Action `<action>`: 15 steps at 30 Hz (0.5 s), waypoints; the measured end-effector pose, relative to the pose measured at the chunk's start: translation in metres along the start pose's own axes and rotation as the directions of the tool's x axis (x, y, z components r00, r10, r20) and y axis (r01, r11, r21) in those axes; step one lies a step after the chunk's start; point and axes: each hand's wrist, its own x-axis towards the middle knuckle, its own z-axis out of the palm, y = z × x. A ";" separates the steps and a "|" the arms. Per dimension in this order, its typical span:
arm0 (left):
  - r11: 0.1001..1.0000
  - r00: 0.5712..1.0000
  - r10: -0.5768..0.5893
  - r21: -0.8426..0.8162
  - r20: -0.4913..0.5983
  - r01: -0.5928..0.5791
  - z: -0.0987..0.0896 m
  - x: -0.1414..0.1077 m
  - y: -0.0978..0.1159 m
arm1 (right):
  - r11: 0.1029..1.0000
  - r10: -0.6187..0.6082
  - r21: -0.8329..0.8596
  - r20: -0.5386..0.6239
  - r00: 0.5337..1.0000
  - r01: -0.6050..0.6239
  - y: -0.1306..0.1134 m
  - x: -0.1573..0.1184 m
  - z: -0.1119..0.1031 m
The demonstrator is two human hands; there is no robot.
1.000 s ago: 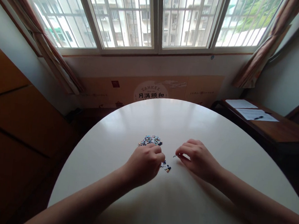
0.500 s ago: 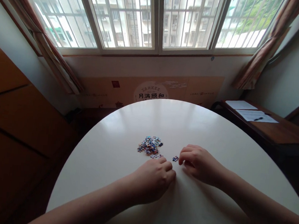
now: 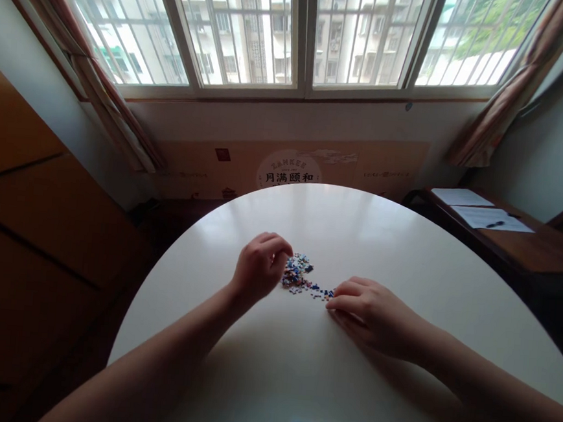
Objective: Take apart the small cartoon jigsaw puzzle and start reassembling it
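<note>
While the left hand [image 3: 261,266] is hovering beside the jigsaw-piece pile [image 3: 299,269] on the white desk [image 3: 381,238], the right hand [image 3: 372,311] is resting at a smaller jigsaw-piece cluster [image 3: 321,293]; whether their bent fingers are gripping pieces, I cannot tell.

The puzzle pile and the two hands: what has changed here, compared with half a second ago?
The left hand moved left and away from the person, to the left side of the puzzle pile. The right hand shifted slightly left, beside the small loose pieces. Whether either grips a piece is unclear. The pile stayed on the table.
</note>
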 end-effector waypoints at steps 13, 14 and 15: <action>0.736 0.725 -0.651 -0.422 -0.224 0.530 0.025 0.006 -0.083 | 0.999 0.003 0.033 0.037 0.999 -0.004 -0.001 0.002 0.024; 0.723 0.710 -0.666 -0.437 -0.232 0.535 0.025 0.006 -0.085 | 0.999 0.012 0.051 0.043 0.999 -0.014 0.000 0.002 0.025; 0.709 0.693 -0.680 -0.452 -0.238 0.541 0.025 0.006 -0.087 | 0.997 0.025 0.073 0.041 0.999 -0.028 0.000 0.002 0.025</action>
